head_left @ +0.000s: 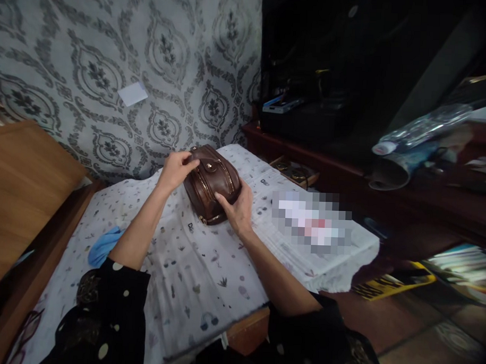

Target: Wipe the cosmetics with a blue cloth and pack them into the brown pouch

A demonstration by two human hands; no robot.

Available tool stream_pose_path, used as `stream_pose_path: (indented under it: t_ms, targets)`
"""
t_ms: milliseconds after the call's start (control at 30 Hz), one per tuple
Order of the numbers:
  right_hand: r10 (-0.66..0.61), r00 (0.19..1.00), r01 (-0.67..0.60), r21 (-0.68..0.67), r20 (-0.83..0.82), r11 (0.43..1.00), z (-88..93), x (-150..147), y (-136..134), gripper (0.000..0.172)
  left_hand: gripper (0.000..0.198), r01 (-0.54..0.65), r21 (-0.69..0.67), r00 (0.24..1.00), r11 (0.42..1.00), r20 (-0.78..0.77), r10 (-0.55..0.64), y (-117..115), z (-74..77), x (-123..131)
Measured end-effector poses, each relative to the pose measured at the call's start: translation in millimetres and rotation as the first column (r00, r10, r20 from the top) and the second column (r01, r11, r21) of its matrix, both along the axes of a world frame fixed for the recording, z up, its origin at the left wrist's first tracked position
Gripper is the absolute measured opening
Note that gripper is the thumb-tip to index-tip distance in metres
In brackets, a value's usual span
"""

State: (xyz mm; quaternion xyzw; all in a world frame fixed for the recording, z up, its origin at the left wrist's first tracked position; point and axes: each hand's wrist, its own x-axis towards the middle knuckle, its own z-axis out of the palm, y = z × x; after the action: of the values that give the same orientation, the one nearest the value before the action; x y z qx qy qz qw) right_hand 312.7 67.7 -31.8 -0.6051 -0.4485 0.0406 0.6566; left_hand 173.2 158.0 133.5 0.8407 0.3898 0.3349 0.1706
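A brown leather bag [215, 183] with gold zippers and a round metal stud rests on the patterned white cloth [200, 276]. My left hand [177, 170] is at the bag's upper left edge, its thumb and fingers pinched close together near a zipper; whether a zipper pull is between them is too small to tell. My right hand [239, 208] grips the bag's lower right side, thumb on top and fingers around the far side.
A blue cloth [104, 246] lies beside my left forearm. A pixelated item [311, 221] is on the cloth's right part. Plastic bottle [424, 130] and dark shelf stand at right, wooden furniture [27, 185] at left, patterned wall behind.
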Motion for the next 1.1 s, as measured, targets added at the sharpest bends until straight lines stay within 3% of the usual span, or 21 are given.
stream_pose_path:
  t_ms: [133, 233, 400, 500, 700, 933, 1100]
  targets:
    - [-0.001, 1.000, 0.000, -0.016, -0.005, 1.000, 0.3, 0, 0, 0.091, 0.013, -0.072, 0.186, 0.980, 0.980, -0.169, 0.104, -22, 4.8, 8]
    - [-0.016, 1.000, 0.017, -0.021, 0.007, 1.000, 0.0, -1, 0, 0.089, 0.023, -0.046, 0.329, 0.955, 0.943, -0.262, 0.138, -36, 7.2, 22]
    - [-0.011, 1.000, 0.011, -0.001, 0.014, 1.000, -0.5, -1, 0, 0.085, 0.024, 0.013, 0.402, 0.919, 0.916, -0.365, 0.148, -37, 3.8, 49]
    - [-0.007, 1.000, 0.007, 0.003, 0.010, 1.000, -0.5, -1, 1, 0.088, 0.020, -0.036, 0.384, 0.929, 0.922, -0.327, 0.173, -31, 1.2, 58]
    - [-0.014, 1.000, 0.014, -0.001, 0.015, 1.000, -0.1, -1, 1, 0.089, 0.024, -0.140, 0.194, 0.976, 0.971, -0.136, 0.168, -22, -4.0, 63]
    - [-0.022, 1.000, 0.022, 0.017, 0.014, 1.000, -0.3, -2, 2, 0.087, 0.010, 0.034, 0.264, 0.994, 0.964, -0.110, -0.005, -26, -10.6, 63]
    - [0.003, 1.000, -0.003, 0.009, -0.004, 1.000, 1.8, -1, 0, 0.086, 0.019, 0.109, 0.188, 0.986, 0.976, -0.149, -0.081, -28, 0.0, 36]
